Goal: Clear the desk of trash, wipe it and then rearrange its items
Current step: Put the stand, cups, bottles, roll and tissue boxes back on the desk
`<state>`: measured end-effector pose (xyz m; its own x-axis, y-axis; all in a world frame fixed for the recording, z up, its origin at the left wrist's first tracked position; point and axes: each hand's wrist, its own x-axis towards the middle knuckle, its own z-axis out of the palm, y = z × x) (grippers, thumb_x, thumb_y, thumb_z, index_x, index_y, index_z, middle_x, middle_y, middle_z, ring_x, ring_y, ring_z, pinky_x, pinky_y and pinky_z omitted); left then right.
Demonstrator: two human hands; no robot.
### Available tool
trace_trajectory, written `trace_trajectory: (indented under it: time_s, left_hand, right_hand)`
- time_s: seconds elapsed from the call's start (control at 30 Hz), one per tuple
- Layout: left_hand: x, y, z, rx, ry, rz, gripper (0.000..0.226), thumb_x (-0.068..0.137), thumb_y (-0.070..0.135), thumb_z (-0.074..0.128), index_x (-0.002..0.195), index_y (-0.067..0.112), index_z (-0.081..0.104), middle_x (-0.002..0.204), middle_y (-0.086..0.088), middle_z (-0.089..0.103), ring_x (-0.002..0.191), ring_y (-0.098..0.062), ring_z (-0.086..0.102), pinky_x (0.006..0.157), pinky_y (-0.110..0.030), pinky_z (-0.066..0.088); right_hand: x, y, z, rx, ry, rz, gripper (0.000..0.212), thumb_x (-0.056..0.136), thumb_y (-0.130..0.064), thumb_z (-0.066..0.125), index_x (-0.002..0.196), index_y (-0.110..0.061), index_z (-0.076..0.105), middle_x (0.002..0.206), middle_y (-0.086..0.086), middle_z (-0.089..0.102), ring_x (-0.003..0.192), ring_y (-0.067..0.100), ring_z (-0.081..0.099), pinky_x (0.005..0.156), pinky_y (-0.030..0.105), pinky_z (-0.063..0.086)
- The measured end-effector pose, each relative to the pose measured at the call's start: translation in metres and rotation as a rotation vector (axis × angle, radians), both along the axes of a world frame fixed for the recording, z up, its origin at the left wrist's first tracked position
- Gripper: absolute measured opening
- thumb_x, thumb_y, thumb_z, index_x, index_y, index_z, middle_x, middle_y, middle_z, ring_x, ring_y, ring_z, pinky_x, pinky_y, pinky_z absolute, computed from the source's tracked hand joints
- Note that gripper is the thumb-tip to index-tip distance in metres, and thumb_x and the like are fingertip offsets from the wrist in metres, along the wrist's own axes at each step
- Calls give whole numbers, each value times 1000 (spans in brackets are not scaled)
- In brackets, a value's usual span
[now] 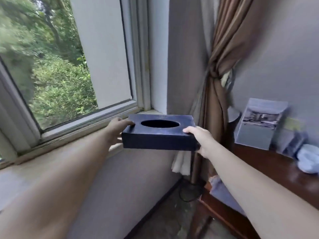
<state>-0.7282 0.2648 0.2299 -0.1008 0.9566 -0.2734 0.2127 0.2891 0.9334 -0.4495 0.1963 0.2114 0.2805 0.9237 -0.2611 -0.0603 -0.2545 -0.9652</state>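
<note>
- Tissue box of dark navy card, flat and rectangular [160,140], is held off any surface, in front of the right end of the pale window sill [51,157] and left of the desk.
- Its oval top opening shows only black; what is inside cannot be made out.
- Its underside and far side are hidden, and its right end is covered by the right hand.
- The left hand [119,130] grips the box's left end, thumb on the top face and fingers curled beneath; most of those fingers are hidden by the box.
- The right hand [200,140] grips the right end, with fingers wrapped over the top corner and the palm against the end face.
- Just behind the box, the brown striped curtain [222,66] hangs knotted at its middle, its lower part hidden behind the box and right arm.
- To the right stands the dark reddish wooden desk [259,163], cut off by the frame's edge.
- On the desk a clear plastic leaflet stand [259,125] holds a blurred picture card, and beside it lies a crumpled white lump [309,161], too blurred to identify.
- A dark cable [186,192] lies on the floor below the box.
- The box's surface looks matt, faintly speckled, with crisp edges, and it sits roughly level.
</note>
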Motion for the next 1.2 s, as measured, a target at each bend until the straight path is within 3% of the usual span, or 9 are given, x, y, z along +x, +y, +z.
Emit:
trace_trajectory:
  time_s: [0.17, 0.27, 0.43, 0.57, 0.7, 0.83, 0.93, 1.07, 1.2]
  left_hand:
    - [150, 25, -31, 13, -27, -187, 31, 86, 31, 72, 100, 20, 46, 83, -4, 50, 58, -16, 46, 49, -23, 32]
    - [237, 28, -44, 43, -39, -335, 28, 86, 28, 74, 99, 14, 53, 78, -2, 53, 57, -15, 47, 44, -21, 35]
    - [357, 24, -57, 4, -100, -554, 27, 83, 24, 77, 87, 18, 51, 85, -5, 59, 64, -19, 54, 54, -26, 40]
    - [439, 23, -57, -22, -138, -709, 27, 83, 25, 76, 89, 19, 51, 89, -3, 60, 71, -18, 56, 57, -28, 42]
    - [512, 15, -50, -43, -168, -867, 27, 84, 23, 75, 94, 19, 49, 96, -4, 62, 84, -21, 59, 69, -34, 47]
    - [571, -3, -48, -47, -172, -1018, 29, 87, 21, 72, 85, 20, 44, 91, -3, 60, 76, -20, 58, 67, -33, 47]
    - [608, -23, -55, -66, -158, -1119, 27, 88, 22, 72, 93, 19, 46, 89, -2, 59, 72, -19, 56, 64, -31, 46]
    - [654, -54, -66, -110, -163, -1199, 28, 87, 27, 73, 98, 19, 49, 91, -1, 61, 77, -20, 58, 73, -36, 49]
    - [702, -93, -72, -158, -191, -1258, 28, 89, 30, 71, 98, 21, 46, 89, 2, 60, 78, -17, 56, 72, -34, 47]
  right_hand:
    - [123, -41, -26, -21, -16, -237, 32, 65, -33, 75, 95, -22, 69, 100, 9, 71, 89, 28, 64, 80, 40, 52]
    - [187, -74, -37, -42, 1, -414, 38, 57, -36, 76, 93, -23, 70, 99, 7, 72, 91, 28, 67, 82, 42, 54]
    - [260, -124, -48, -23, 48, -649, 43, 61, -32, 75, 103, -29, 69, 101, 0, 73, 94, 23, 68, 85, 41, 54]
    - [303, -149, -47, 3, 40, -806, 30, 79, -23, 71, 108, -28, 67, 101, 0, 72, 92, 21, 67, 83, 38, 54]
    - [338, -174, -38, 3, 9, -956, 25, 80, -22, 69, 104, -29, 67, 102, 1, 73, 98, 24, 68, 89, 41, 53]
    - [360, -202, -34, 7, -12, -1102, 18, 82, -21, 69, 96, -33, 66, 103, -1, 72, 100, 24, 67, 94, 43, 52]
    - [368, -227, -41, 6, -23, -1218, 17, 85, -23, 68, 96, -35, 64, 104, -3, 70, 98, 20, 65, 82, 35, 53]
    - [384, -257, -51, 0, -23, -1394, 49, 82, -33, 75, 123, -25, 50, 112, -1, 63, 101, 19, 62, 87, 35, 51]
    - [414, -290, -55, 1, -3, -1496, 49, 83, -36, 74, 121, -21, 48, 110, 1, 61, 101, 20, 59, 89, 35, 50]
